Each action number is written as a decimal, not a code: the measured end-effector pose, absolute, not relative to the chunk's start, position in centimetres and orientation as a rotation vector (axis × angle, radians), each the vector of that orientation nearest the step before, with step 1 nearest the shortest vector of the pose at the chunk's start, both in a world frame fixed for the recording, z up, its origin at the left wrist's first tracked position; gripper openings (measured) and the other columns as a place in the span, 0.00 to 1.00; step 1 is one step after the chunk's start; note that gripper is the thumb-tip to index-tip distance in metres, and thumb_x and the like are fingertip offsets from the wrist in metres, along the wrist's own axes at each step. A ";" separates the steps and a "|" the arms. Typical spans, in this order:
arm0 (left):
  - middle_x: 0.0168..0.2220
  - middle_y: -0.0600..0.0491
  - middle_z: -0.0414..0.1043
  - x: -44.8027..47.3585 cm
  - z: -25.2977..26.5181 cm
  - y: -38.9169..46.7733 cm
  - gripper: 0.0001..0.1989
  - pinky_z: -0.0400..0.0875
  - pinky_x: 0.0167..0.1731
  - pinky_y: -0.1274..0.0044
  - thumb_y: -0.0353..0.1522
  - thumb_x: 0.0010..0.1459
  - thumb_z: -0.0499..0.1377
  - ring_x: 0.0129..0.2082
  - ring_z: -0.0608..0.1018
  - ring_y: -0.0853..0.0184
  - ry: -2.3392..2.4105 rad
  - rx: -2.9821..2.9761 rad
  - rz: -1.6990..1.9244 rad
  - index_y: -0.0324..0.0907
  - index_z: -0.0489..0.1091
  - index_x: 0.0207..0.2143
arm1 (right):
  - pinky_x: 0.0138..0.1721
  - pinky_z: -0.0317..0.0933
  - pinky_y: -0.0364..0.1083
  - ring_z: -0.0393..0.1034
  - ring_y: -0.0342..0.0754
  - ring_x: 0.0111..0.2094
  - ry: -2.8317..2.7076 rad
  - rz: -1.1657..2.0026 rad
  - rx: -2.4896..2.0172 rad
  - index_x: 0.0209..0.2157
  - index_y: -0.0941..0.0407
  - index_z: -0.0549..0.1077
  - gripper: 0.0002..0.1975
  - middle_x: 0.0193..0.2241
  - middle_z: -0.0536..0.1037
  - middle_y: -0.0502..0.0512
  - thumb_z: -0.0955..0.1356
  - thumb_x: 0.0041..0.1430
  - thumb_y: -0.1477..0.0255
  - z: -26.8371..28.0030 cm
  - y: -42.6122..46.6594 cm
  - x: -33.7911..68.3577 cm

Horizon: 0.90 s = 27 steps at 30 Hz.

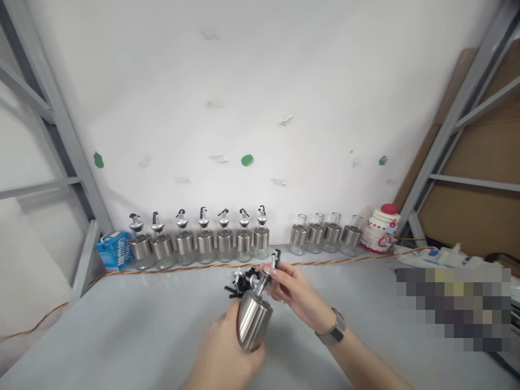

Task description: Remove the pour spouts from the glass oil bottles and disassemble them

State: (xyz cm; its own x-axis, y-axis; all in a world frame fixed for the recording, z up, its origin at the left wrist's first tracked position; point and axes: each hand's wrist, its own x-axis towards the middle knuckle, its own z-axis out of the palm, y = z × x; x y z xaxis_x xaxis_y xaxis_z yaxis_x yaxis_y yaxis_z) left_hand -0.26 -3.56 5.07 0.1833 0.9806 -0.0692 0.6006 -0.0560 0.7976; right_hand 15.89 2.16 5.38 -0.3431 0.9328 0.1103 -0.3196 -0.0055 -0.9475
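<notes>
My left hand is wrapped round the body of a glass oil bottle with a brushed steel sleeve, held tilted over the table. At its neck, the fingers of my right hand are closed on a pourer spout with a black flip cap. The spout sits at the bottle's mouth; how deep it is inside I cannot tell. Just behind the bottle lies a pile of loose pourer spouts, silver and black, partly hidden by the bottle and fingers.
Along the wall stand several bottles with spouts. Farther right are several open-necked bottles without spouts. A blue carton stands at the left end, a cake-shaped ornament at the right. A twisted red-yellow wire crosses the grey table.
</notes>
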 end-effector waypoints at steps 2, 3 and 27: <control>0.33 0.49 0.70 -0.1 4.7 -3.5 0.20 0.60 0.28 0.74 0.31 0.43 0.54 0.31 0.72 0.59 1.728 1.912 0.596 0.43 0.61 0.42 | 0.17 0.39 0.40 0.42 0.35 0.14 -1.222 1.495 -0.829 0.28 0.58 0.67 0.12 0.12 0.52 0.40 0.67 0.49 0.63 4.8 2.4 15.6; 0.34 0.48 0.70 -0.1 4.5 -3.5 0.20 0.60 0.28 0.74 0.32 0.44 0.53 0.31 0.72 0.58 1.788 1.959 0.562 0.43 0.60 0.43 | 0.17 0.38 0.40 0.42 0.35 0.14 -1.214 1.453 -0.880 0.26 0.58 0.66 0.12 0.12 0.52 0.40 0.67 0.48 0.63 4.5 2.5 15.5; 0.33 0.52 0.69 -0.7 4.3 -3.3 0.20 0.60 0.28 0.77 0.32 0.43 0.56 0.30 0.72 0.63 1.565 1.889 0.641 0.44 0.60 0.42 | 0.17 0.41 0.39 0.47 0.35 0.16 -1.397 1.343 -0.873 0.33 0.58 0.71 0.15 0.18 0.60 0.45 0.68 0.47 0.62 5.0 2.9 16.5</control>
State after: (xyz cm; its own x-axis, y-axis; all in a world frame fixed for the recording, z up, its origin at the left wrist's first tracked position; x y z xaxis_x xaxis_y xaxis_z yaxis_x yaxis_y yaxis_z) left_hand -0.71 -3.28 4.34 0.1894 0.9819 -0.0083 0.6935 -0.1278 0.7090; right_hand 16.45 2.89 5.05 -0.2686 0.9495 0.1623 -0.1249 0.1328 -0.9832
